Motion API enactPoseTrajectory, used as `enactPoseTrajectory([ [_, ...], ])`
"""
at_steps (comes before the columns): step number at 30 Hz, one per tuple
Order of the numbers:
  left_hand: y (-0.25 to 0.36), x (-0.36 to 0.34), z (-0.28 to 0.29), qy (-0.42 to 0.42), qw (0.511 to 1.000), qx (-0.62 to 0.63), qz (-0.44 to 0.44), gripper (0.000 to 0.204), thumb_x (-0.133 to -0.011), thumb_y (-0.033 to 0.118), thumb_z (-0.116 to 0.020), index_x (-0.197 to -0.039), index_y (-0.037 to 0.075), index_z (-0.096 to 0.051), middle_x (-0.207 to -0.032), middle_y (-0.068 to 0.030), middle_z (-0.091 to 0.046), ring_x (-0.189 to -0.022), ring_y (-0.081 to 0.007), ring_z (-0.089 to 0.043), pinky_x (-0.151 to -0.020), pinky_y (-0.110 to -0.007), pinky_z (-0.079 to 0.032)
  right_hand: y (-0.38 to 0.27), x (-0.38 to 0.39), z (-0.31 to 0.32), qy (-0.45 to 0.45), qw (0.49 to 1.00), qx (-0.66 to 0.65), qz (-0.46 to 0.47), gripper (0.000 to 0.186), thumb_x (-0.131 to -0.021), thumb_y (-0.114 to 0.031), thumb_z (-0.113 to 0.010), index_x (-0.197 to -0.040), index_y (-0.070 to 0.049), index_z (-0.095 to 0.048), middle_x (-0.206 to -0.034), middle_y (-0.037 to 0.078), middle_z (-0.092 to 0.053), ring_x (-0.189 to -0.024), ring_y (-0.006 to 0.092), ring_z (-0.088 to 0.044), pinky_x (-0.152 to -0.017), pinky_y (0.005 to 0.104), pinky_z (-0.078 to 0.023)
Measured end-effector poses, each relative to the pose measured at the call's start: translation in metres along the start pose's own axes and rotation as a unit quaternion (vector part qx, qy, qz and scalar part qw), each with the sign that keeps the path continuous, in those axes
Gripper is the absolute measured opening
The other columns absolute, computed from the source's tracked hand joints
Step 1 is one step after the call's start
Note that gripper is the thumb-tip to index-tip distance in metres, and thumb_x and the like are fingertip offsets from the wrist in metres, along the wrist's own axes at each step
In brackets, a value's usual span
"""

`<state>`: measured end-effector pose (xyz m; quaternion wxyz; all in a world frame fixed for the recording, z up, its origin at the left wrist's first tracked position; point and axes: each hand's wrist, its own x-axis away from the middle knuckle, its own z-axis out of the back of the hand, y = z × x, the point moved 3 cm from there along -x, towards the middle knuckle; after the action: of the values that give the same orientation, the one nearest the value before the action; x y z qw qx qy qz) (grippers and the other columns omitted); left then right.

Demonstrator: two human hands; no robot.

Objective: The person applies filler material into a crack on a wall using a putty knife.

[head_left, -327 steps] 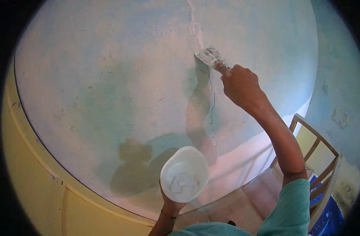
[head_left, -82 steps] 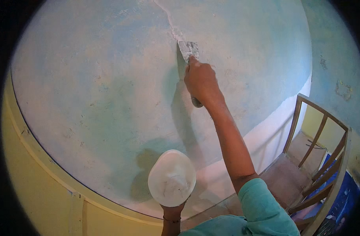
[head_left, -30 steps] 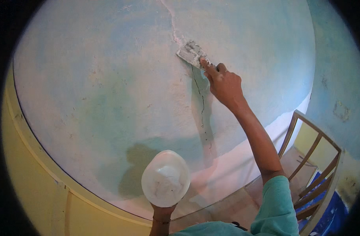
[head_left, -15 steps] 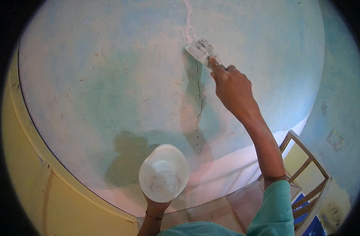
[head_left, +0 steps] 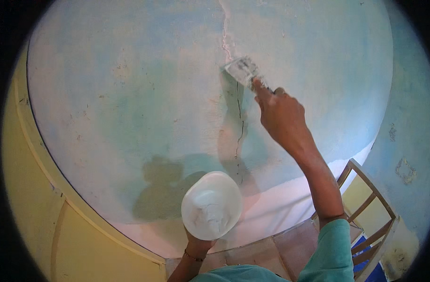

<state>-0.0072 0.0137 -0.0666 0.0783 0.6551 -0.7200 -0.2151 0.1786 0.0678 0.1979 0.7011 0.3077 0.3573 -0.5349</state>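
Note:
My right hand [head_left: 283,113] is closed round the handle of a putty knife [head_left: 241,70], its wide blade smeared with white filler. The blade's edge rests against the painted wall [head_left: 130,108], over a long crack [head_left: 240,110]. Above the blade the crack line shows as a pale filled strip [head_left: 224,35]; below, it runs dark and thin. Low in front of me, my left hand [head_left: 199,243] holds a white bowl [head_left: 211,205] from beneath, its fingers mostly hidden by it. White paste lies inside the bowl.
A wooden chair [head_left: 372,192] with a slatted back stands at the lower right, something blue [head_left: 375,272] beneath it. Floor tiles [head_left: 257,256] meet the wall below. A yellow panelled surface [head_left: 97,244] borders the left, and another blue-green wall [head_left: 407,131] the right.
The putty knife has slid a little down the crack, and the filled strip above it is longer. The bowl has shifted slightly right in view.

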Motion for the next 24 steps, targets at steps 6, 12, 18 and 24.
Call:
enactPoseTrajectory([
  [6, -0.017, -0.006, -0.009, -0.014, 0.988, 0.107, 0.106, 0.049, -0.086, 0.039, -0.047, -0.128, 0.016, -0.039, -0.126, -0.0086, -0.044, -0.116, -0.0302, -0.043, -0.094, -0.055, -0.038, 0.003, -0.022, -0.008, 0.063, 0.997, 0.049, -0.002, 0.037, -0.088, -0.018, -0.048, -0.125, -0.010, -0.049, -0.072, 0.019, -0.057, -0.056, 0.0308, -0.060, -0.048, 0.0388, -0.048],
  [12, -0.016, -0.013, -0.020, -0.042, 0.994, 0.052, 0.083, 0.051, -0.087, 0.044, -0.038, -0.130, 0.018, -0.037, -0.130, -0.0073, -0.041, -0.119, -0.0304, -0.041, -0.095, -0.055, -0.037, 0.002, 0.007, -0.016, -0.025, 0.997, 0.067, 0.008, 0.039, -0.088, -0.016, -0.047, -0.127, -0.012, -0.047, -0.074, 0.018, -0.056, -0.054, 0.0266, -0.059, -0.046, 0.0371, -0.048],
  [18, -0.018, -0.019, -0.005, -0.010, 0.995, 0.070, 0.074, 0.063, -0.083, 0.055, -0.040, -0.132, 0.016, -0.034, -0.133, -0.0132, -0.038, -0.119, -0.0404, -0.039, -0.091, -0.060, -0.039, 0.041, -0.016, -0.011, 0.128, 0.978, 0.141, 0.087, 0.058, -0.079, -0.001, -0.046, -0.128, -0.032, -0.045, -0.089, 0.011, -0.056, -0.073, 0.0246, -0.059, -0.062, 0.0401, -0.048],
  [24, -0.015, -0.016, -0.008, -0.009, 0.996, 0.059, 0.067, 0.063, -0.083, 0.056, -0.038, -0.132, 0.016, -0.034, -0.133, -0.0136, -0.038, -0.119, -0.0419, -0.038, -0.089, -0.060, -0.040, 0.063, -0.053, 0.003, 0.093, 0.987, 0.097, 0.089, 0.043, -0.084, -0.019, -0.055, -0.121, -0.040, -0.051, -0.084, 0.007, -0.057, -0.075, 0.0183, -0.057, -0.075, 0.0402, -0.041],
])
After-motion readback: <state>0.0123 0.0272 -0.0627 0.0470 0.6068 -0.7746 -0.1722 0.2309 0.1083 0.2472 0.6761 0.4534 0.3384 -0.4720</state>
